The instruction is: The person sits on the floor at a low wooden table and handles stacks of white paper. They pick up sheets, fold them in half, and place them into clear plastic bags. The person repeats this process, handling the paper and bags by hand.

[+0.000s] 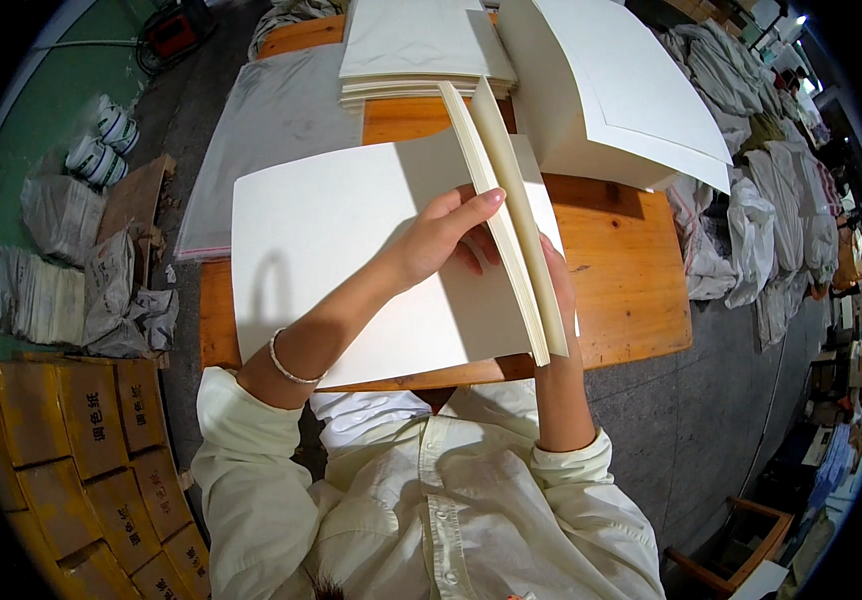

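Note:
A thick stack of cream paper sheets (508, 240) stands on edge, tilted, above a large white sheet (321, 230) on the wooden table. My left hand (451, 232) grips the stack from its left side, thumb across the upper edge and fingers curled below. At the stack's right side, my right hand (557, 280) holds it from behind; most of its fingers are hidden by the paper. One outer sheet (519, 200) bows away from the rest at the top, leaving a gap.
Beyond lies a pile of white sheets (416, 45), with a plastic-covered sheet (271, 140) to its left. A large folded white board (631, 90) stands at the table's (631, 270) far right. Cardboard boxes (91, 420) are stacked at left; wrapped bundles (751, 210) line the right.

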Motion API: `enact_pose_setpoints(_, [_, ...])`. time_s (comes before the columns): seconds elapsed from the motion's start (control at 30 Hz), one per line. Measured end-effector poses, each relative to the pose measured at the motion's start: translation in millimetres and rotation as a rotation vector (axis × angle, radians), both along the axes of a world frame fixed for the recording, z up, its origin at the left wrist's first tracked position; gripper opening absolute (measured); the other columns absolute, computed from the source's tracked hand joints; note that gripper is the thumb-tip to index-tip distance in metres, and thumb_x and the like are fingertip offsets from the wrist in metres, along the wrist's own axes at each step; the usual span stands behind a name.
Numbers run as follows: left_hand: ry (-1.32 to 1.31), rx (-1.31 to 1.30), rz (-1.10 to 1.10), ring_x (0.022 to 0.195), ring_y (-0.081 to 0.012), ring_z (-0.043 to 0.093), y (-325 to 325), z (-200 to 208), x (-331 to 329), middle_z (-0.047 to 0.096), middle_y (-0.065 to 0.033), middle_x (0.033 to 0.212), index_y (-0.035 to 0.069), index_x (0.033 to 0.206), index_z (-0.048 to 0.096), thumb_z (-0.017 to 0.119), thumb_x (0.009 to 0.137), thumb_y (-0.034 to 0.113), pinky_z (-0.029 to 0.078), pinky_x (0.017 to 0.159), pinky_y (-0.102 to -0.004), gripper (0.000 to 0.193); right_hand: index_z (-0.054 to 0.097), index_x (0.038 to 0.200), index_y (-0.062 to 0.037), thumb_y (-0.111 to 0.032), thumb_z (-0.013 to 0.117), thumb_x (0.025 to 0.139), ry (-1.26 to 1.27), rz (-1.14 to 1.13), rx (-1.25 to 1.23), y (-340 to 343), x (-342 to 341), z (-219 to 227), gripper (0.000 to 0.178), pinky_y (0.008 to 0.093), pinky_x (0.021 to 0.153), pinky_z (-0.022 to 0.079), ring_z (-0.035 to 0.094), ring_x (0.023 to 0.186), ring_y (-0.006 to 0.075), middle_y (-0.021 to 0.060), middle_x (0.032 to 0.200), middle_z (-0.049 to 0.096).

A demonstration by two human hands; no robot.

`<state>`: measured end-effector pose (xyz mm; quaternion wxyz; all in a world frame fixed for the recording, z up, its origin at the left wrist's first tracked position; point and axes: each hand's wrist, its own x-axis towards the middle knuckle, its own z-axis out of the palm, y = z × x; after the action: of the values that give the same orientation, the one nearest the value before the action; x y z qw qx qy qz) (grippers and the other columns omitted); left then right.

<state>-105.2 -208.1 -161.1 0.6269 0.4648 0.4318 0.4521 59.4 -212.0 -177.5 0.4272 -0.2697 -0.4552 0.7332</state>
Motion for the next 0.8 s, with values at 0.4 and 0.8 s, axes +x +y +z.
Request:
enact_pose_setpoints(0.4, [0.040, 0.021, -0.012, 0.077, -0.0153, 0.063, 0, -1, -1, 0.062, -0.0085, 0.087, 0.003, 0.108, 0.055, 0.044, 0.094, 0.057, 0.053, 0.066, -0.0278, 0.057, 0.031, 0.148, -0.0052, -0.038, 0.035, 0.100, -0.013, -0.018, -0.055, -2, -1, 2, 0.058, 0.0306, 0.105, 0.036, 0.045, 0.125, 0.0178, 0.0098, 0.141, 0.044])
enact_pose_setpoints(0.8, [0.310, 0.204, -0.083, 0.091, -0.0161, 0.058, -7, -5, -2, 0.059, -0.0060, 0.098, 0.007, 0.103, 0.056, 0.055, 0.093, 0.041, 0.049, 0.069, -0.0272, 0.036, 0.042, 0.139, 0.0018, -0.041, 0.036, 0.101, -0.219, -0.086, -0.040, 13, 84, 1, 0.058, 0.0318, 0.107, 0.034, 0.048, 0.124, 0.0219, 0.0144, 0.138, 0.049])
